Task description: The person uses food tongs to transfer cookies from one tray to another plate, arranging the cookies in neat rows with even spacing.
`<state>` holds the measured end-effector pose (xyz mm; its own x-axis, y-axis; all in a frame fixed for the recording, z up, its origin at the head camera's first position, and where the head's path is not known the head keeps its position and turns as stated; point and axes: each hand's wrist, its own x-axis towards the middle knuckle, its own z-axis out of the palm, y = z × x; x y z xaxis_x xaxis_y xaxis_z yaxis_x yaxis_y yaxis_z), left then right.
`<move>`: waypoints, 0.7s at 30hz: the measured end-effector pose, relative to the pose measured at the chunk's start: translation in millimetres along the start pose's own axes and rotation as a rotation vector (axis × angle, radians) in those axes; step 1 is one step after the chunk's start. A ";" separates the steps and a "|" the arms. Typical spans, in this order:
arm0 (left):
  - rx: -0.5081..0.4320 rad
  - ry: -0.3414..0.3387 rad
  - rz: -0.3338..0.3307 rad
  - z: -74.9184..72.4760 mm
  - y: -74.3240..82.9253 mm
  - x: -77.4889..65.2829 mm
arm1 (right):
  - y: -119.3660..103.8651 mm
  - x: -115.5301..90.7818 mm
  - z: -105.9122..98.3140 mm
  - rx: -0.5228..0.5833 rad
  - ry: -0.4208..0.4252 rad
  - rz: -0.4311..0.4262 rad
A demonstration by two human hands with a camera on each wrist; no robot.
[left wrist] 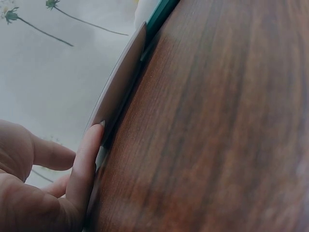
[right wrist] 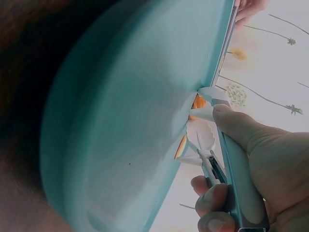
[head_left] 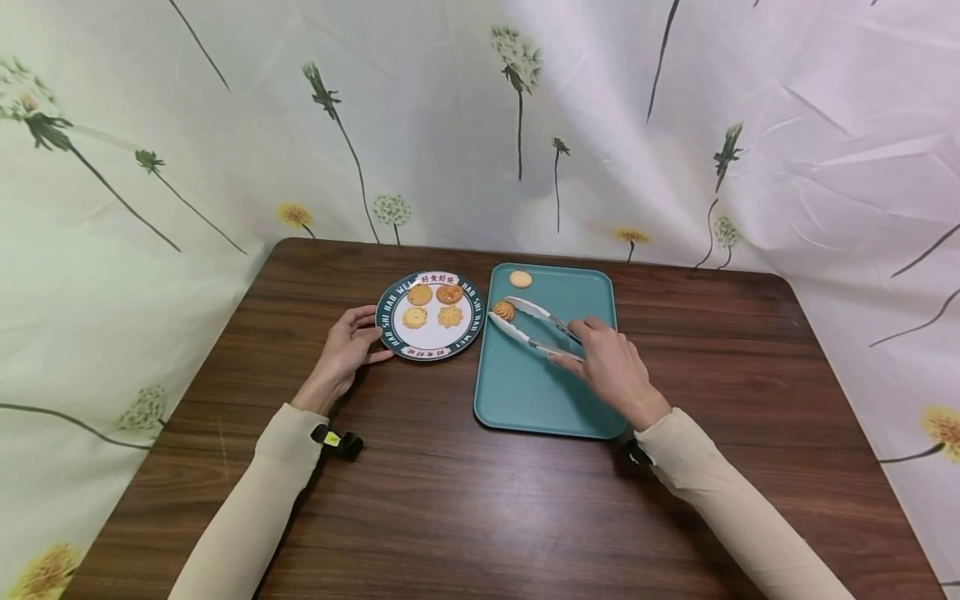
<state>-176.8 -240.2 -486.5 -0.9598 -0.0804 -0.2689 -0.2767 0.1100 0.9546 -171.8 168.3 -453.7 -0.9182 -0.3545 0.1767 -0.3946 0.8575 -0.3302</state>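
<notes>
My left hand [head_left: 347, 348] holds the left rim of a round plate [head_left: 424, 353], white with a dark green lettered border. Several cookies of different shapes lie on it, among them a pretzel-shaped one [head_left: 449, 294] and a flower-shaped one [head_left: 450, 317]. In the left wrist view a finger [left wrist: 86, 162] is against the plate's edge. The right hand [head_left: 617, 367] grips metal tongs [head_left: 543, 318] over a teal tray [head_left: 540, 400]. Their spread tips stand on either side of a swirled cookie [head_left: 503, 311] near the tray's left edge. Behind it lies a round pale cookie [head_left: 521, 279].
Plate and tray stand side by side on a dark brown wooden table [head_left: 420, 517], the plate's right rim close to the tray's left edge. Behind the table hangs a pale cloth [head_left: 450, 108] printed with dandelions.
</notes>
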 end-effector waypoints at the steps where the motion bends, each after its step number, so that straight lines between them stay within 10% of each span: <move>1: 0.001 0.000 0.000 0.1 0.0 0.0 | -0.2 0.1 -0.1 -0.001 -0.002 0.001; 21: 0.007 0.003 -0.001 0.3 0.8 -0.4 | 0.1 1.8 1.2 0.001 0.009 -0.004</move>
<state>-176.7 -239.7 -485.7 -0.9595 -0.0830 -0.2692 -0.2776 0.1171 0.9535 -173.6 167.3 -454.5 -0.9161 -0.3550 0.1865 -0.3987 0.8555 -0.3303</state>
